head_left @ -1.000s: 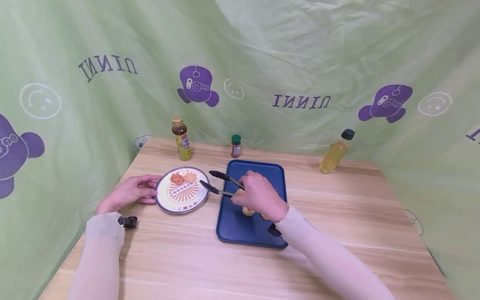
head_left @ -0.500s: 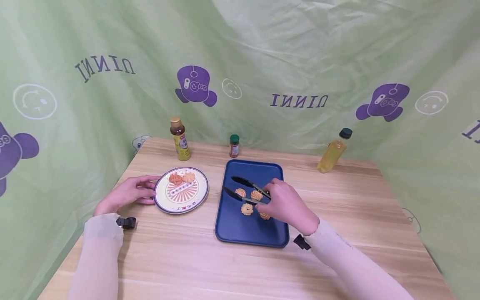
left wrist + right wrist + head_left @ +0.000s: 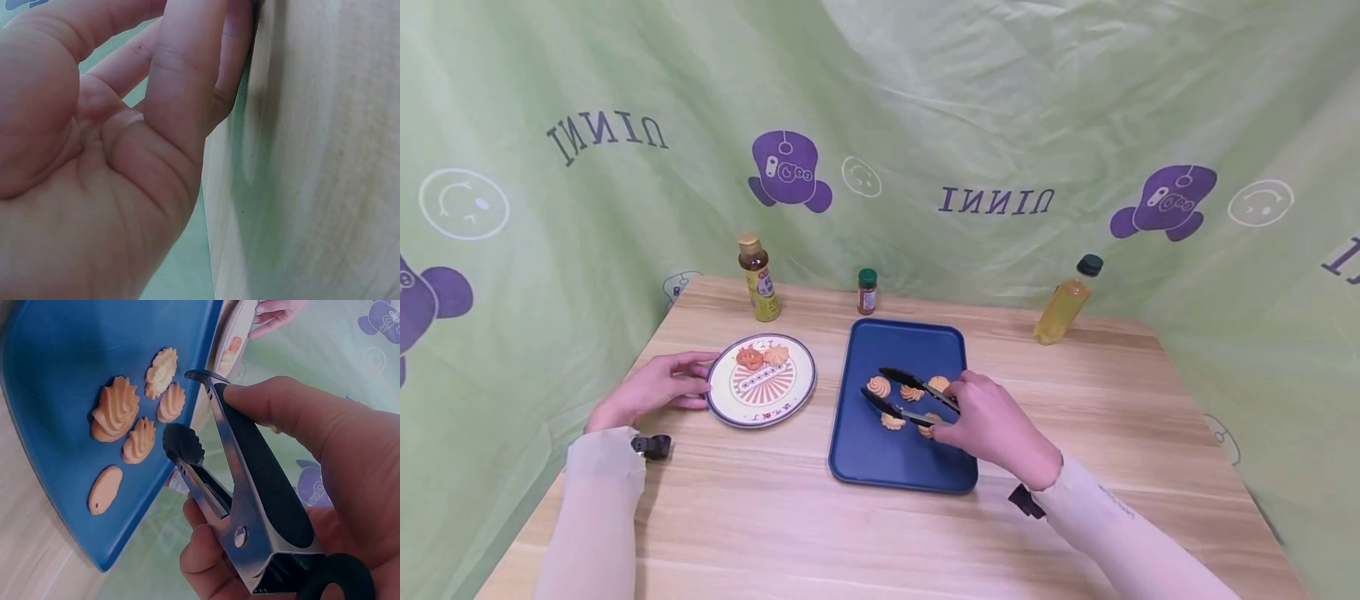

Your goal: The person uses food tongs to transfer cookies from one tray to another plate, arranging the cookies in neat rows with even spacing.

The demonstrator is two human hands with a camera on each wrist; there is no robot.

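Here, black-tipped steel tongs (image 3: 244, 487), spread, right hand (image 3: 992, 421) gripping

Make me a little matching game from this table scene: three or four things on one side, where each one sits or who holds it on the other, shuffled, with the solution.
Things:
1. tongs
2. round plate
3. yellow oil bottle
4. small spice jar

Places:
A. touched by the left hand
B. far right of the table, near the cloth
C. held by the right hand over the blue tray
D. just behind the blue tray

Pairs: 1-C, 2-A, 3-B, 4-D
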